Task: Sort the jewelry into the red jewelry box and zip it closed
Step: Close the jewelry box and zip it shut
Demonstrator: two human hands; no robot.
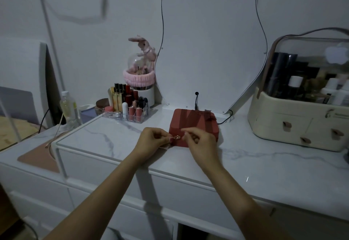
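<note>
The red jewelry box (193, 120) lies with its lid down on the marble-look dresser top (264, 166), a small bow on its far right corner. At the box's near left corner a gold zipper pull (177, 137) shows between my two hands. My left hand (153, 139) pinches the zipper pull with curled fingers. My right hand (198, 142) has its fingers curled against the front edge of the box, right beside the pull. No loose jewelry is in sight.
Behind the box stand a wavy-edged mirror (209, 43) and its black cable (196, 101). A clear lipstick organiser (130, 109) and a pink bunny jar (140, 73) stand to the left, with a bottle (69, 107). A cream cosmetics case (302, 111) fills the right.
</note>
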